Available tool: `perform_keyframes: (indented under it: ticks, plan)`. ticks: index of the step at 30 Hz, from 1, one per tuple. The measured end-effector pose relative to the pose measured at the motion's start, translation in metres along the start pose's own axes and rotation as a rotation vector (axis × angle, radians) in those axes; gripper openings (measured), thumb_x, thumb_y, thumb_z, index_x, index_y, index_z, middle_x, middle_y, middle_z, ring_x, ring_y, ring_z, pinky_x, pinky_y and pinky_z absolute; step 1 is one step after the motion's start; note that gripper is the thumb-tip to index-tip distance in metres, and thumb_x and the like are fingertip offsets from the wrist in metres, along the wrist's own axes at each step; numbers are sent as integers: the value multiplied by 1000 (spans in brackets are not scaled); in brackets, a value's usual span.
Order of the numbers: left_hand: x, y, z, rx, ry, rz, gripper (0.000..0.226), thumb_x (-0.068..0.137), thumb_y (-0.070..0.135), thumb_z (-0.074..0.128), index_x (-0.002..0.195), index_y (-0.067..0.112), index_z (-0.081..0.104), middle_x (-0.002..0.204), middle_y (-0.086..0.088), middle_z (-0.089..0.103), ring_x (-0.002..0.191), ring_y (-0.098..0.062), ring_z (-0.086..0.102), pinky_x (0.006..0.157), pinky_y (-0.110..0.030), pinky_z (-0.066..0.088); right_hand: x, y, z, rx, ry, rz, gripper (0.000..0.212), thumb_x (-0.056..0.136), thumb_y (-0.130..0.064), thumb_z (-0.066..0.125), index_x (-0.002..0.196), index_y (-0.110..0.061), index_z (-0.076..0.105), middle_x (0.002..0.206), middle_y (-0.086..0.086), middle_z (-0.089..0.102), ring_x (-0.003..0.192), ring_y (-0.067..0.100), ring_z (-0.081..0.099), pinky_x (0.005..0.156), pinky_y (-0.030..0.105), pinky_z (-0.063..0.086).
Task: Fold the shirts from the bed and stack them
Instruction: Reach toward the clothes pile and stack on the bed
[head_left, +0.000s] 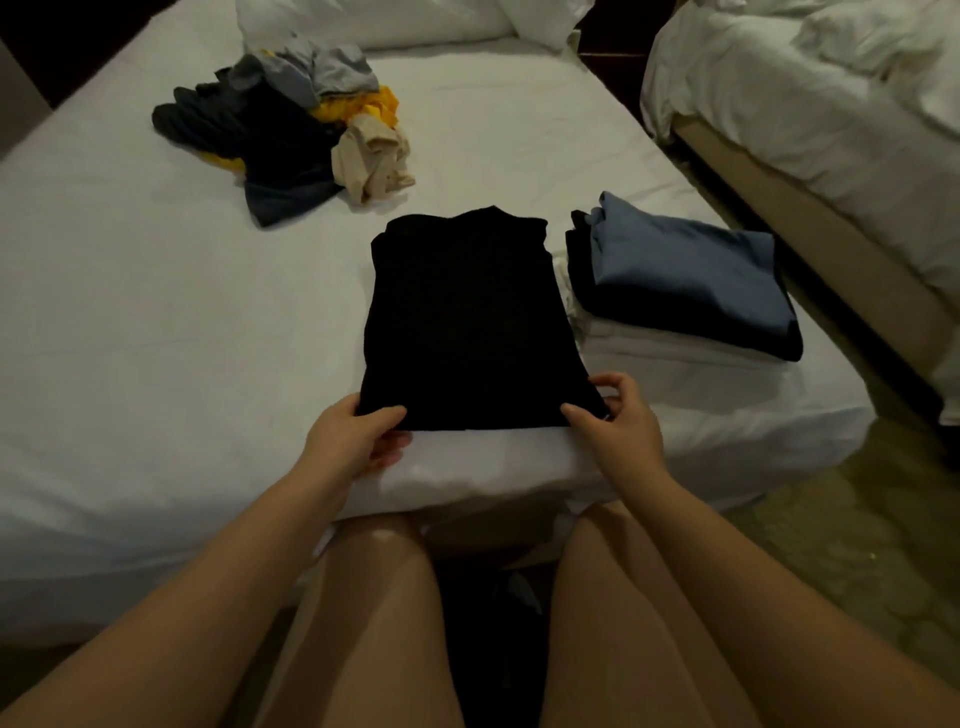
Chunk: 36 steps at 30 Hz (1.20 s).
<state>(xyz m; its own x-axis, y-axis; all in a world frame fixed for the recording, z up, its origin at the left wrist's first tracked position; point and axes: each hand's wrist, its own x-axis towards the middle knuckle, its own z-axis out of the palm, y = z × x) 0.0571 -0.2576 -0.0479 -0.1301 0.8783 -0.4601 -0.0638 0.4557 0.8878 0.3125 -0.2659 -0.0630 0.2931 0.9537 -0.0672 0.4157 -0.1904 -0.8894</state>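
A black shirt lies flat on the white bed, its sleeves folded in and its collar pointing away from me. My left hand pinches its near left corner, thumb on top. My right hand pinches the near right corner the same way. To the right stands a stack of folded shirts with a blue one on top, dark ones under it and white ones at the bottom. At the back left lies a heap of unfolded clothes in dark, grey, yellow and beige.
White pillows lie at the head of the bed. A second bed with rumpled white bedding stands on the right across a narrow gap. My legs press against the bed's near edge. Patterned carpet shows at lower right.
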Motion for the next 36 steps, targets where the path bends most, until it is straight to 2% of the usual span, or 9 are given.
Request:
perform_keyframes:
  ticks: [3, 7, 10, 16, 22, 26, 30, 33, 36]
  plan:
    - [-12, -4, -9, -27, -44, -70, 24, 88, 3, 60, 111, 6, 55, 83, -11, 64, 66, -15, 64, 49, -18, 53, -15, 3, -7, -37, -12, -29, 30, 82, -23, 71, 102, -25, 49, 85, 2, 62, 69, 10, 56, 57, 19, 40]
    - [-34, -8, -18, -62, -60, -115, 16, 87, -4, 58, 102, 1, 55, 79, -15, 62, 45, -10, 63, 41, -16, 48, -39, -2, -15, -52, -19, -95, 25, 82, -18, 71, 96, -25, 52, 79, -1, 60, 63, 6, 52, 51, 11, 40]
    - [-56, -15, -24, -42, -58, -89, 7, 89, -2, 56, 94, 3, 55, 71, -14, 57, 36, -6, 56, 34, -14, 41, -58, 2, -19, -95, 10, -127, 27, 79, -21, 73, 83, -37, 52, 81, 1, 61, 62, 6, 49, 59, 20, 39]
    - [-82, -44, -36, 108, -18, 7, 13, 94, 14, 55, 103, 5, 55, 73, -9, 59, 39, -4, 56, 40, -16, 47, -98, 6, -26, 23, -12, -139, 25, 82, -8, 69, 72, -30, 61, 76, -10, 62, 65, -5, 55, 64, 15, 40]
    - [-92, -62, -37, 295, 108, 97, 22, 98, 12, 43, 112, 7, 59, 73, -11, 58, 30, -2, 49, 31, -13, 35, -122, 6, -22, 120, -56, -25, 9, 88, -7, 62, 85, -13, 66, 82, -2, 64, 85, 16, 60, 77, 25, 44]
    - [-93, -61, -47, 256, 134, 49, 27, 99, 14, 42, 118, 3, 58, 71, -9, 58, 33, -5, 51, 32, -14, 37, -121, 6, -23, 54, -18, -20, 9, 88, -9, 62, 83, -17, 65, 83, 1, 65, 86, 18, 60, 80, 33, 47]
    - [-99, -57, -49, 46, 55, -91, 28, 101, 14, 38, 126, 7, 47, 83, -12, 58, 53, -15, 57, 34, -16, 43, -118, 5, -24, 1, 18, -8, 2, 89, -15, 61, 89, -16, 59, 86, 1, 59, 86, 21, 56, 74, 35, 46]
    - [-105, -50, -49, -58, -26, -141, 10, 98, 12, 44, 106, 7, 49, 76, -12, 56, 41, -9, 59, 39, -17, 48, -115, -2, -23, 81, 20, 45, 6, 90, -10, 59, 91, -14, 54, 91, 12, 59, 75, 24, 57, 66, 36, 53]
    - [-105, -40, -50, -18, -33, -67, 12, 95, 12, 50, 85, 6, 51, 71, -14, 54, 35, -6, 56, 37, -17, 47, -118, -16, -27, 297, -32, 107, 13, 92, -5, 56, 86, -16, 53, 87, 11, 56, 65, 19, 57, 48, 18, 51]
